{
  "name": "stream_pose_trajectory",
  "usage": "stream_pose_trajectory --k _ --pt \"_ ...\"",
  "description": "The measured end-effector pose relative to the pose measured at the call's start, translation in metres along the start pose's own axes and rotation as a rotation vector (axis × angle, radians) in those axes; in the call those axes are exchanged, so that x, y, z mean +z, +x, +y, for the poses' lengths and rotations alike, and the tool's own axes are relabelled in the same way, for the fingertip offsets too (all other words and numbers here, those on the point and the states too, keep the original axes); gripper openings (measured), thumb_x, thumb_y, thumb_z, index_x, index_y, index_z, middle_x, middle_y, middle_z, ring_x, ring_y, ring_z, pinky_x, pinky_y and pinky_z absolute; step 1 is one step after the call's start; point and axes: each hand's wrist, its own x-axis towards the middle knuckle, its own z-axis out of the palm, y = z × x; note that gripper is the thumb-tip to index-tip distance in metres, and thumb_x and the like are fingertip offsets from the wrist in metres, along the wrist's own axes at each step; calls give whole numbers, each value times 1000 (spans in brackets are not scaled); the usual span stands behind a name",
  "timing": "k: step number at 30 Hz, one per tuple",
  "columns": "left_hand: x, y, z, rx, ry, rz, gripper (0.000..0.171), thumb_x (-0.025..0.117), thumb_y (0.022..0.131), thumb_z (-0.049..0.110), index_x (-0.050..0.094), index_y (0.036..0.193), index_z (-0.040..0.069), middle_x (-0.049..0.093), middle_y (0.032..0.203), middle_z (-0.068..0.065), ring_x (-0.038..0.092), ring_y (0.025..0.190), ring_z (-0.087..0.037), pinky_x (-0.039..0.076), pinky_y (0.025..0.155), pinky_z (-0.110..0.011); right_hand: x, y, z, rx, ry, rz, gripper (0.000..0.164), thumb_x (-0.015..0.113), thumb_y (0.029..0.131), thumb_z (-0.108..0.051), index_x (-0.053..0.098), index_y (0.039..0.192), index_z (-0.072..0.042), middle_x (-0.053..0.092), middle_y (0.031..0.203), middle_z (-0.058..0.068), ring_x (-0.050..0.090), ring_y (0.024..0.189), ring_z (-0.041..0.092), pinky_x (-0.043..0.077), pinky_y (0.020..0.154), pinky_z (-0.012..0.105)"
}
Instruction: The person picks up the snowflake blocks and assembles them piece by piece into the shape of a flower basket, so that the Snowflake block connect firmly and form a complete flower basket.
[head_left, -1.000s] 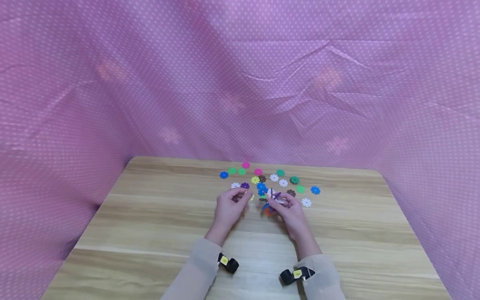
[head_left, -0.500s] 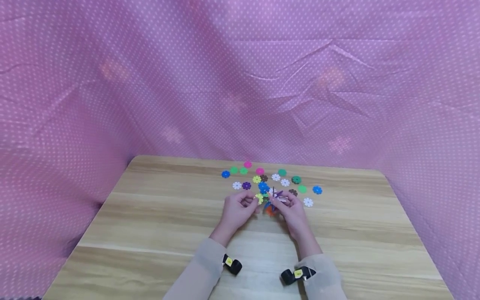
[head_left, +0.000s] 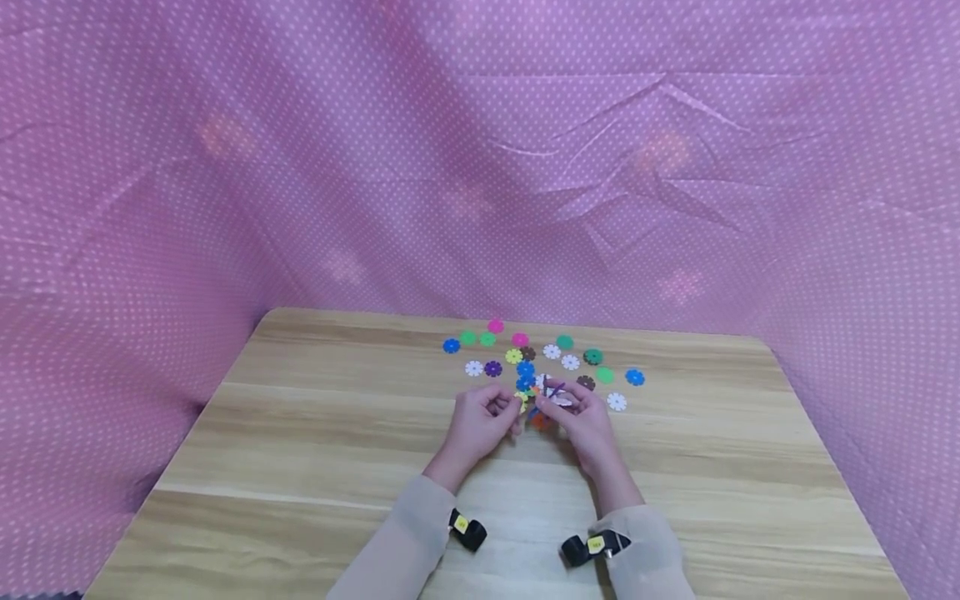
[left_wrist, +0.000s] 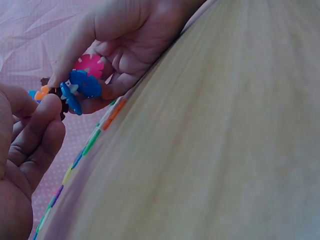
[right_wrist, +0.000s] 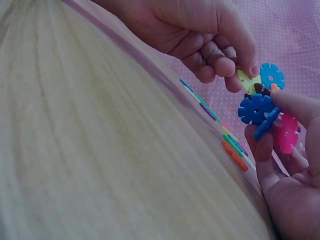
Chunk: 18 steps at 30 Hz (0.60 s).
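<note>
My left hand [head_left: 480, 421] pinches a yellow notched flower disc [right_wrist: 247, 81] between thumb and forefinger. My right hand [head_left: 588, 423] holds a cluster of interlocked flower discs, with a blue disc [right_wrist: 256, 109], a pink disc [right_wrist: 287, 133] and a light blue disc [right_wrist: 272, 76] showing in the right wrist view. Small orange and brown parts peek out between the fingers. The yellow disc is up against the cluster; whether its notch is seated in another disc cannot be told. In the left wrist view, fingers hide most of the yellow disc.
Several loose flower discs lie beyond the hands on the wooden table [head_left: 300, 433], among them a purple disc [head_left: 492, 368], a white disc [head_left: 617, 402] and a pink disc [head_left: 496, 326]. An orange disc [head_left: 539, 423] lies below the cluster. A pink dotted cloth [head_left: 480, 167] surrounds the table.
My left hand has moved right with the yellow disc and brought it to the cluster. My right hand stays almost in place, and the cluster has turned slightly.
</note>
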Motion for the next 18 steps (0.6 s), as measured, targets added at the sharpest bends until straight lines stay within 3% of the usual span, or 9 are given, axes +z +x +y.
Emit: stream_pose_trajectory --k 5,10,15,18 --pt "1 1 1 5 6 5 7 74 102 6 76 96 3 77 84 -11 76 69 -28 65 64 -30 -1 0 0 -7 3 -14 48 89 93 -17 71 135 -3 80 116 7 75 104 21 61 91 29" --pt "-2 5 -1 43 66 51 8 78 102 12 79 100 5 78 86 -6 74 71 -22 64 67 -28 -2 -1 -1 -10 18 -35 47 87 95 -18 70 136 -2 79 115 8 75 102 21 61 92 29" --pt "-14 11 -7 8 86 93 13 77 104 20 80 108 7 79 91 -3 75 76 -20 64 71 -28 -2 -1 -2 -10 41 -51 46 83 97 -13 67 136 3 77 117 9 74 102 19 63 92 28" --pt "-27 16 -13 -24 198 142 15 77 103 18 78 111 6 76 95 -3 72 82 -20 63 78 -30 -2 0 -1 -8 69 -55 43 81 98 -8 64 135 5 77 116 10 74 100 18 63 90 28"
